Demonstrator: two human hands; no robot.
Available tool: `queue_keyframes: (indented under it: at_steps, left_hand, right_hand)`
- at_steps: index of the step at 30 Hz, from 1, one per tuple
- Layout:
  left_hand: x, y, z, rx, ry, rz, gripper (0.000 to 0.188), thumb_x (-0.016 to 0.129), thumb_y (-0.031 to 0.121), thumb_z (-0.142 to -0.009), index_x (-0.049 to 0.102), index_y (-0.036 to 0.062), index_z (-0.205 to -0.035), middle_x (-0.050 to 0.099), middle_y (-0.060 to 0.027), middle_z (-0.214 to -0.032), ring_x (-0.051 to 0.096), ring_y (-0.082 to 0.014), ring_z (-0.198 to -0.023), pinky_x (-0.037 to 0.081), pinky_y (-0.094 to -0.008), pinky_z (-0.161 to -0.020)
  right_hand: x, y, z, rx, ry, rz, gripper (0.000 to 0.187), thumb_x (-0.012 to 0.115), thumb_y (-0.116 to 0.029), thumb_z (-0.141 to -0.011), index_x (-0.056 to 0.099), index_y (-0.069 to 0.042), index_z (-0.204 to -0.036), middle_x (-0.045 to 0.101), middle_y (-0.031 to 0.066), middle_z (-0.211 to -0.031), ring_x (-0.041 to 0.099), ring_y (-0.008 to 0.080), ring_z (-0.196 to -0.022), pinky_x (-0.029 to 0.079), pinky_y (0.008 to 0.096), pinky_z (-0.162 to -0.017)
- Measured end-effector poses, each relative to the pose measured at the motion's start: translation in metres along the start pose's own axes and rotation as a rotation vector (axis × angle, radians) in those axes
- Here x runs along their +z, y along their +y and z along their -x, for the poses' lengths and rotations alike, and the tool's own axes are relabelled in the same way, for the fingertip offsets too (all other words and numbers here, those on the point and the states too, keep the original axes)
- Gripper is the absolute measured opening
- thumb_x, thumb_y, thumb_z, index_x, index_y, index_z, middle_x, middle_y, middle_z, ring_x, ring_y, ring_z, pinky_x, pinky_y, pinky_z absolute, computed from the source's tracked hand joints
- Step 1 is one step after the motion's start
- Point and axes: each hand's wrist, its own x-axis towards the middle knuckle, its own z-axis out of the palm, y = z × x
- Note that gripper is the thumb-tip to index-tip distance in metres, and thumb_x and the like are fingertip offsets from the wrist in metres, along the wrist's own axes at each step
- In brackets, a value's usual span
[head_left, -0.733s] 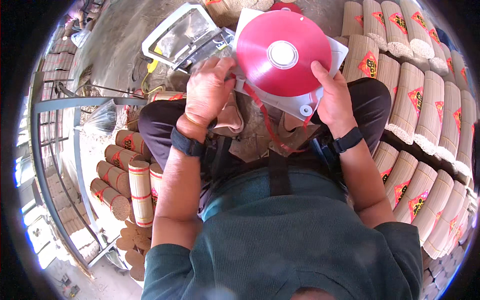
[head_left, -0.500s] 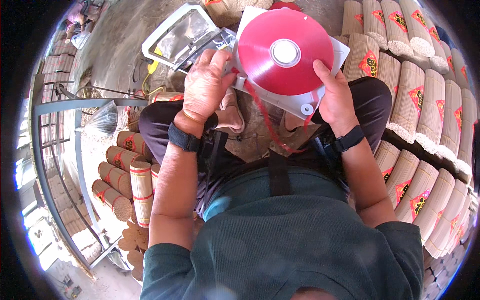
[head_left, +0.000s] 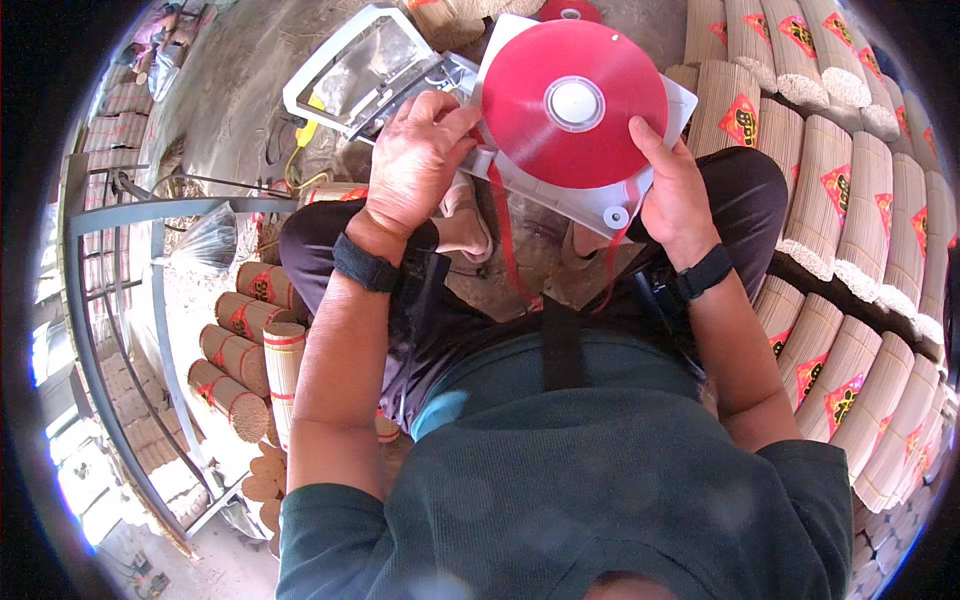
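Note:
A large reel of red tape (head_left: 520, 130) with a white hub lies on a pale grey-white machine (head_left: 675, 100) above my knees. My right hand (head_left: 675, 195) grips the machine's right side, its thumb on the reel's edge and its fingers partly hidden beneath. At the machine's left side my left hand (head_left: 415, 165) is closed, thumb and forefinger pinched near a bit of red tape at their tips. A loose loop of red tape (head_left: 505, 235) hangs below the machine between my legs. The machine's clear-windowed cover (head_left: 375, 65) stands raised at the left.
Bundles of thin sticks with red labels (head_left: 830, 210) are stacked along the right. More tied bundles (head_left: 235, 350) lie at my left, beside a metal frame (head_left: 165, 215). A second red reel (head_left: 570, 10) is behind the machine; a yellow cable (head_left: 295, 165) lies on the floor.
My left hand's fingers have drawn closer together and shifted slightly up at the machine's edge. The hanging tape loop has changed shape, its left strand now steeper. My right hand keeps its hold.

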Motion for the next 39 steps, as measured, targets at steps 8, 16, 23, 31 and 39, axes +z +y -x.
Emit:
queue_keyframes:
  at_steps: [8,16,23,31,39]
  left_hand:
    - [0.005,-0.002,-0.001,-0.008,-0.034,0.038,0.025,0.071,0.005,-0.069,0.065,0.0098,-0.093,0.059,-0.007,-0.103,0.059,-0.0279,-0.093,0.05,-0.0359,-0.077]
    - [0.009,-0.006,-0.003,0.066,0.008,0.015,0.019,0.069,0.008,-0.067,0.067,0.0104,-0.086,0.058,-0.0056,-0.106,0.055,-0.0266,-0.099,0.044,-0.0393,-0.086]
    - [0.009,-0.003,-0.006,0.048,0.093,0.03,0.013,0.068,0.01,-0.068,0.067,0.011,-0.082,0.058,-0.0042,-0.111,0.053,-0.0275,-0.103,0.043,-0.0388,-0.086]
    - [0.011,-0.009,-0.001,0.079,-0.017,0.137,0.004,0.064,0.006,-0.067,0.061,0.0085,-0.068,0.054,-0.0059,-0.122,0.048,-0.0287,-0.114,0.037,-0.0414,-0.092]
    - [0.01,-0.008,-0.009,0.159,-0.052,0.11,0.006,0.063,0.004,-0.066,0.057,0.0061,-0.066,0.053,-0.0065,-0.125,0.046,-0.0287,-0.119,0.037,-0.0422,-0.095]
  right_hand:
    - [-0.003,0.002,-0.001,-0.003,0.028,-0.015,0.031,0.062,-0.014,-0.089,0.057,-0.005,-0.118,0.062,0.0052,-0.115,0.059,0.0155,-0.102,0.046,0.0321,-0.091]
    - [-0.005,0.0,-0.001,0.021,0.02,-0.037,0.033,0.063,-0.015,-0.089,0.056,-0.006,-0.12,0.061,0.0045,-0.116,0.058,0.0157,-0.104,0.045,0.0331,-0.093]
    - [-0.008,-0.001,-0.004,0.073,0.021,-0.122,0.032,0.061,-0.014,-0.089,0.056,-0.005,-0.12,0.061,0.0051,-0.116,0.058,0.0168,-0.105,0.045,0.0339,-0.093]
    - [-0.008,0.004,-0.001,0.07,-0.016,-0.075,0.033,0.062,-0.015,-0.089,0.056,-0.005,-0.119,0.061,0.0058,-0.115,0.059,0.0174,-0.103,0.047,0.0343,-0.091]
    - [-0.01,0.007,-0.001,0.073,0.043,-0.064,0.033,0.062,-0.014,-0.088,0.056,-0.005,-0.12,0.061,0.0057,-0.115,0.059,0.0171,-0.104,0.046,0.0344,-0.092]
